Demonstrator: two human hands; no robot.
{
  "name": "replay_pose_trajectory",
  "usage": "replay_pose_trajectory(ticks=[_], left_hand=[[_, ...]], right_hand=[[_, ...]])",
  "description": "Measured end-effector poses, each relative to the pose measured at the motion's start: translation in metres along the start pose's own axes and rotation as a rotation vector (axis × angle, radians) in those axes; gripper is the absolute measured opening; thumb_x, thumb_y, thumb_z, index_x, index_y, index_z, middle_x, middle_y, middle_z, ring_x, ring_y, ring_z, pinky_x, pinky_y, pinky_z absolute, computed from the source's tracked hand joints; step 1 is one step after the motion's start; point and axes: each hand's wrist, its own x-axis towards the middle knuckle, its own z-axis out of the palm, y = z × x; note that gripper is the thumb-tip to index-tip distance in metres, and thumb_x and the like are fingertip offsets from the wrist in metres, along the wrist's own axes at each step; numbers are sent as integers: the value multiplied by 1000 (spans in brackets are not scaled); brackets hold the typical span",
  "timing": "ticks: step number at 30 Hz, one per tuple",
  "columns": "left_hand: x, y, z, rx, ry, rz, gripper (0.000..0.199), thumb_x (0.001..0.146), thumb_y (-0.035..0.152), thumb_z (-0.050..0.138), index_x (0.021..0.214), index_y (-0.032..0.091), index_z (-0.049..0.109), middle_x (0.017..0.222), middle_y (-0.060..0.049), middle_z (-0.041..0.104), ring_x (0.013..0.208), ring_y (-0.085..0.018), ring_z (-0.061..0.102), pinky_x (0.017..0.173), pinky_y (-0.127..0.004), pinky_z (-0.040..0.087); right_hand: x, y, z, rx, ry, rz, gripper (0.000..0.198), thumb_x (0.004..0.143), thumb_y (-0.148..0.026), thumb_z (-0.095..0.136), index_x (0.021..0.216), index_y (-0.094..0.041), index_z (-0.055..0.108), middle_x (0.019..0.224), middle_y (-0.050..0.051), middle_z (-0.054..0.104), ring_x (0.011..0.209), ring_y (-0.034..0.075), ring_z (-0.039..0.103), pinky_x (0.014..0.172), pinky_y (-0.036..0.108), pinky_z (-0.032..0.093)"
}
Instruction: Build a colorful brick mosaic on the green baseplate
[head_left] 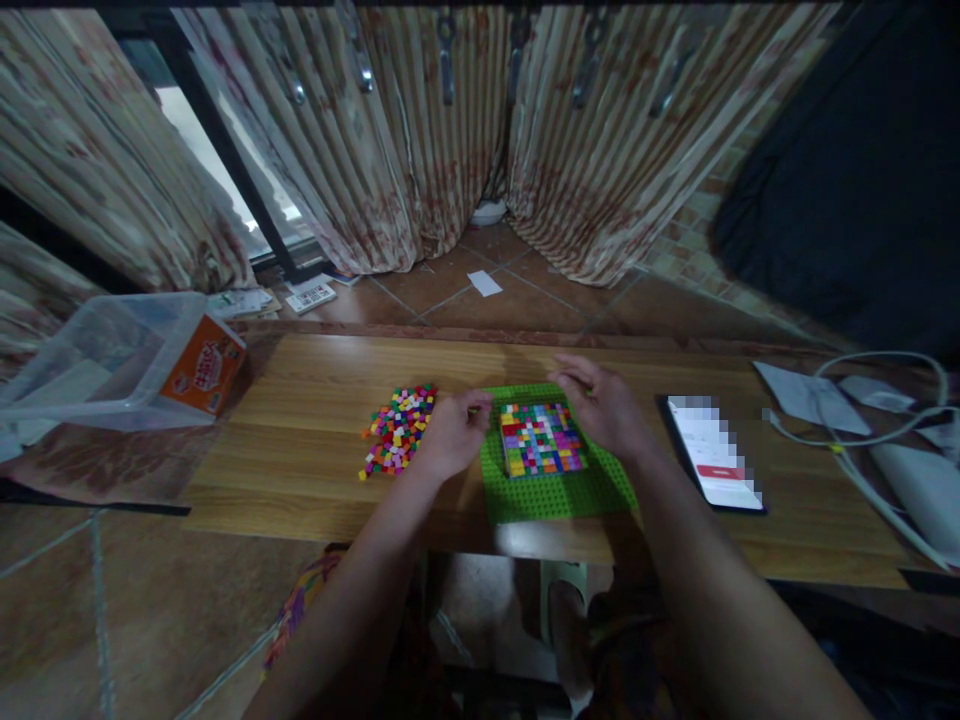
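Note:
A green studded baseplate lies on the wooden table, and on it sits a flat square block of many small coloured bricks. My left hand is at the baseplate's left edge, its fingers curled together in a pinch; whatever they hold, if anything, is too small to make out. Over the upper right corner of the brick square hovers my right hand, fingers stretched out and slightly apart, with nothing visible in them. Just left of my left hand is a loose pile of small coloured bricks, partly covered by it.
A phone with a lit screen lies right of the baseplate. White cables and papers sit at the table's right end. Beyond the left end stands a clear plastic box with an orange label. Curtains hang behind.

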Motion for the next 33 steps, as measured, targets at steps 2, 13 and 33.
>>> replay_pose_trajectory(ticks=[2, 13, 33], left_hand=[[-2, 1, 1, 0, -42, -20, 23, 81, 11, 47, 90, 15, 67, 76, -4, 69, 68, -15, 65, 65, -26, 51], [2, 12, 23, 112, -38, -34, 27, 80, 10, 48, 98, 16, 67, 90, -6, 72, 83, -18, 66, 79, -28, 51], [-10, -19, -97, -433, 689, -163, 17, 71, 16, 62, 87, 14, 69, 77, -3, 69, 61, -12, 61, 60, -23, 48]], right_hand=[[-2, 7, 0, -73, 9, 29, 31, 89, -30, 54, 114, -17, 67, 106, 12, 74, 98, 26, 69, 91, 43, 51], [-12, 13, 34, -249, 69, 138, 35, 92, -33, 42, 113, -20, 67, 108, 12, 72, 100, 27, 67, 89, 43, 51], [-49, -81, 101, -185, -312, -151, 29, 86, -15, 55, 114, -15, 63, 102, 10, 66, 89, 21, 64, 83, 35, 50]])
